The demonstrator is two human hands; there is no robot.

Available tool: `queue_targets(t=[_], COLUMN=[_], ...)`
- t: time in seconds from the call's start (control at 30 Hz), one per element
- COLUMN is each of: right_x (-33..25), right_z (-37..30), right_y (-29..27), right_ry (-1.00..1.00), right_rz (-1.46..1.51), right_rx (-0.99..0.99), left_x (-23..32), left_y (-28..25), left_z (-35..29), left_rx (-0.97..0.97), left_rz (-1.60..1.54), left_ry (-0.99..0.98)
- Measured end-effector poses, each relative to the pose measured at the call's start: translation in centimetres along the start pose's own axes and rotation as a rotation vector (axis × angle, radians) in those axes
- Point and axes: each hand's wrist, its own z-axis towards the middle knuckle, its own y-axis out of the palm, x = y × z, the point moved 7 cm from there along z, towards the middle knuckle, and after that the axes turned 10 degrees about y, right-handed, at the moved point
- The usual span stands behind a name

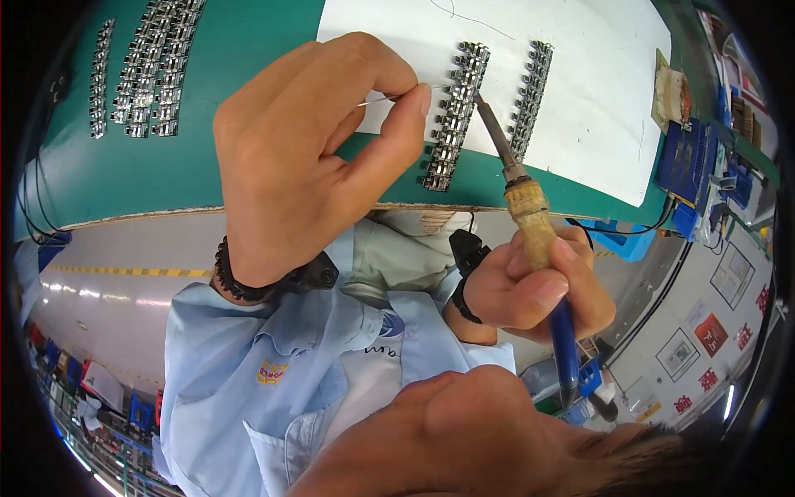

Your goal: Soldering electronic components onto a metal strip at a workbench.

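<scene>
My right hand [542, 286] is wrapped round a soldering iron [531, 217] with a blue and tan handle. The iron's dark tip rests at the right edge of a row of small metal parts [452, 124], touching or very close to it. My left hand [323, 145] pinches a thin silvery wire [378, 100], probably solder, between thumb and forefinger. The wire's end reaches the left side of that same row, near the iron's tip. A second row of metal parts [530, 99] lies to the right on the white sheet.
The white paper sheet [596, 108] covers part of the green tabletop [166, 178]. Several more rows of metal parts [153, 70] lie at the far left. A blue box-shaped device [684, 161] and a stand with a yellowish-brown pad [672, 93] sit at the right edge, with a black cable nearby.
</scene>
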Motion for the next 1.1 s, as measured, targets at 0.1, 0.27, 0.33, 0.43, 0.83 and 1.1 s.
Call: queue_targets(t=[0.1,0.27,0.33,0.43,0.83,1.1], right_x=[-0.11,-0.29,-0.22,-0.06,0.29,0.52], right_z=[0.05,0.01,-0.05,-0.21,-0.49,-0.70], right_y=[0.05,0.05,0.01,0.02,0.20,0.23], right_ry=[-0.022,-0.042,-0.027,-0.010,0.026,0.054], right_rz=[0.001,0.034,0.026,0.023,0.030,0.062], right_rx=[-0.053,-0.108,-0.106,-0.093,-0.154,-0.176], left_x=[-0.13,-0.17,-0.16,-0.18,-0.18,-0.11], left_y=[0.13,0.28,0.28,0.28,0.39,0.80], left_z=[0.04,0.02,-0.02,-0.05,-0.07,-0.02], left_rx=[-0.007,-0.018,-0.027,-0.030,-0.030,-0.045], left_rz=[-0.001,-0.028,-0.037,-0.044,-0.034,-0.019], left_ry=[0.000,-0.016,-0.026,-0.034,-0.025,0.000])
